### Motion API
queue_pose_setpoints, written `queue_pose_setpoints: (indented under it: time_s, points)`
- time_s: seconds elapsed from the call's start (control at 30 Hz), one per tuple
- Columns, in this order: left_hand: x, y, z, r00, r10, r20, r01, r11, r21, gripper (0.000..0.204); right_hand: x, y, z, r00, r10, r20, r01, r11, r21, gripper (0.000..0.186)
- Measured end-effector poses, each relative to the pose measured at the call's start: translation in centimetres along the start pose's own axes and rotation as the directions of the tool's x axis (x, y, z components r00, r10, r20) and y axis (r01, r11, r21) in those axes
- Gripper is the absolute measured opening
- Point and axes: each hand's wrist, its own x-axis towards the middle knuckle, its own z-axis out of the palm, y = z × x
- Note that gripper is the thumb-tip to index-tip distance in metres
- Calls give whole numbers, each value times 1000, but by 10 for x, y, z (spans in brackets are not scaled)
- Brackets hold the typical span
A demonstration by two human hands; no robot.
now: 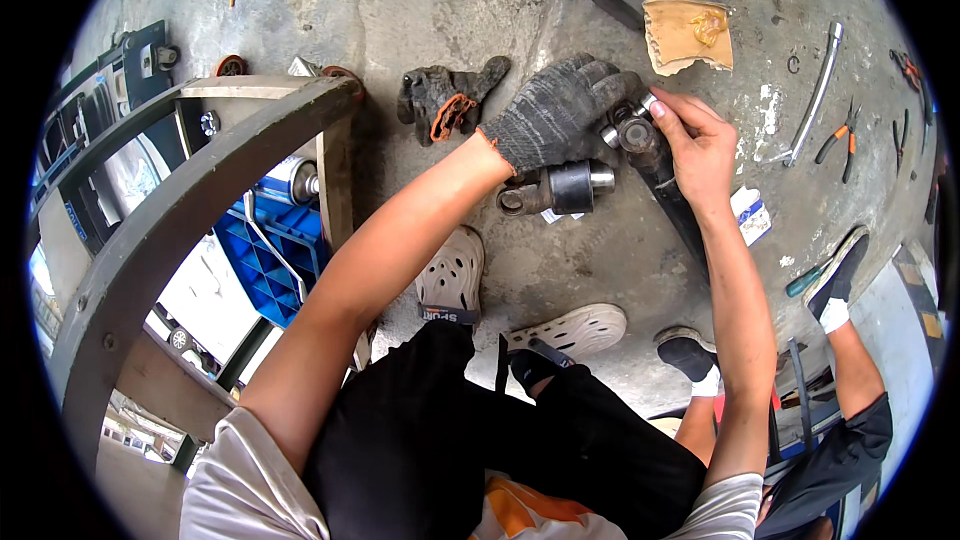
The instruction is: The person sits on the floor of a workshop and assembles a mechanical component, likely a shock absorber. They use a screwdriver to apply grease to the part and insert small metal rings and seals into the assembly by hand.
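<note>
On the floor (400, 20), 1 glove (432, 90) lies left of the left hand (562, 110); pliers (850, 126) lie right of a wrench (817, 100).

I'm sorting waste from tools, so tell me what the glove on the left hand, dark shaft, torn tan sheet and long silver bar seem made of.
Glove: apparently knitted yarn, matte; mottled grey stitch texture. Dark shaft: probably metal, painted or greasy; black with dull highlights. Torn tan sheet: likely cardboard, matte; ragged lower edge. Long silver bar: metal, perhaps chrome-plated; bright reflections.

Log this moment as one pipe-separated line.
gloved left hand: at black shaft joint | bare right hand: pinching silver cap | nearby: loose glove, metal yoke, cardboard
</note>
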Motion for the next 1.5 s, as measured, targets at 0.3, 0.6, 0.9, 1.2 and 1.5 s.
queue_pose_setpoints:
  time_s: [0.3, 0.6, 0.9, 1.2, 1.5]
  points:
    - [10, 1, -12, 995, -23, 97, 20, 1000, 23, 76, -6, 1, -7, 986, -153, 64, 159, 983, -96, 25]
    - [11, -6, -12, 995, 26, 97, -29, 999, 32, 65, -5, 9, -8, 898, -413, 151, 437, 876, -205, 33]
    - [28, 4, -26, 960, 22, 280, -45, 996, 78, 63, -13, 10, -15, 987, -156, -25, 152, 980, -129, 24]
    - [21, -10, 0, 981, 154, 120, -153, 988, -18, 44, -55, -11, -52, 975, -158, 158, 210, 892, -400, 16]
    - [29, -13, -6, 955, 192, 225, -184, 981, -59, 54, -65, 1, -36, 994, -85, 75, 108, 913, -393, 19]
